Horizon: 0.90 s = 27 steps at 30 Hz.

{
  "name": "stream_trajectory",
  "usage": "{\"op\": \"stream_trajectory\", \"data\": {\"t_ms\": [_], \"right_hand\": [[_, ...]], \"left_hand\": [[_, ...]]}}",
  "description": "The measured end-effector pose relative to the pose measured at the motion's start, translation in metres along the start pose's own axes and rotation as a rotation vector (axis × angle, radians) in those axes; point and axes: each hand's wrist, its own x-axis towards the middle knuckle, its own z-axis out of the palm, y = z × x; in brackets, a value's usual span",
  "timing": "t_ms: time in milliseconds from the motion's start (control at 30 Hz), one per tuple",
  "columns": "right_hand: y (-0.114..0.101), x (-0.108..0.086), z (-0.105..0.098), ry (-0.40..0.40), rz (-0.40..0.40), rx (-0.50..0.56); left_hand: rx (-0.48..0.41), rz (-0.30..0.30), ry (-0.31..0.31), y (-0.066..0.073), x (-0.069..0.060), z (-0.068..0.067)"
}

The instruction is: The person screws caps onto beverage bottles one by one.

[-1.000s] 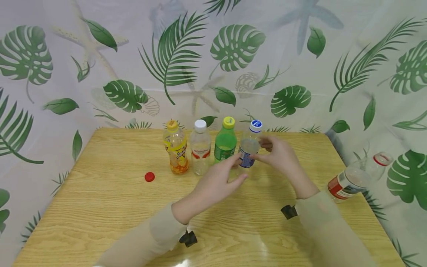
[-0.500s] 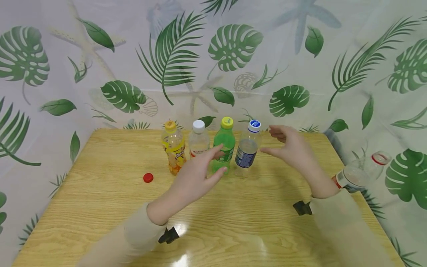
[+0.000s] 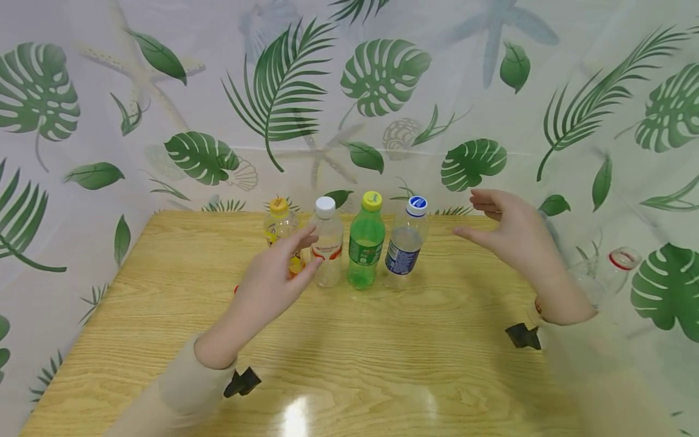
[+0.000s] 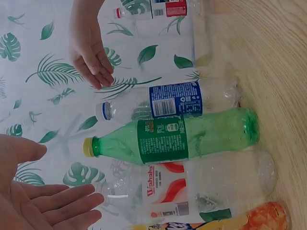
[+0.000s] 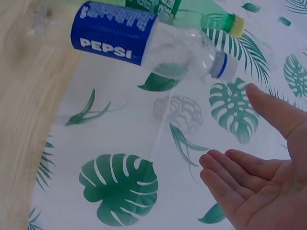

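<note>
Four kinds aside, a row of upright plastic bottles stands on the wooden table. From left come an orange-capped bottle (image 3: 279,208), a clear white-capped bottle (image 3: 327,243), a green yellow-capped bottle (image 3: 367,240) and a blue-labelled Pepsi bottle (image 3: 403,258). My left hand (image 3: 267,279) hovers in front of the orange-capped bottle, partly hiding it, fingers extended and holding nothing. To the right of the Pepsi bottle my right hand (image 3: 519,233) is raised, empty, thumb apart from the fingers. In the right wrist view the Pepsi bottle (image 5: 115,36) is apart from that hand (image 5: 264,177).
A bottle with a red ring at its neck (image 3: 624,260) and no cap stands at the table's right edge, partly behind my right forearm. A red cap (image 3: 236,289) peeks out beside my left hand. A leaf-patterned sheet (image 3: 306,79) hangs behind the table (image 3: 349,364).
Both hands have left the Pepsi bottle. My left hand has moved left past the green and white-capped bottles; my right hand has drawn away to the right. The bottles stay in their row.
</note>
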Motion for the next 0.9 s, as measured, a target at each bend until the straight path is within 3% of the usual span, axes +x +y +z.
{"op": "stream_trajectory", "data": {"t_ms": [300, 600, 900], "right_hand": [[0.013, -0.004, -0.024, 0.074, 0.042, -0.031], [0.023, -0.014, -0.05, 0.099, 0.081, -0.06], [0.034, -0.02, -0.063, 0.153, 0.131, -0.061]], "left_hand": [[-0.024, -0.08, 0.037, -0.019, -0.008, -0.014], [-0.011, -0.131, 0.055, -0.036, -0.014, -0.025], [-0.014, -0.248, 0.048, -0.063, -0.029, -0.031]]}}
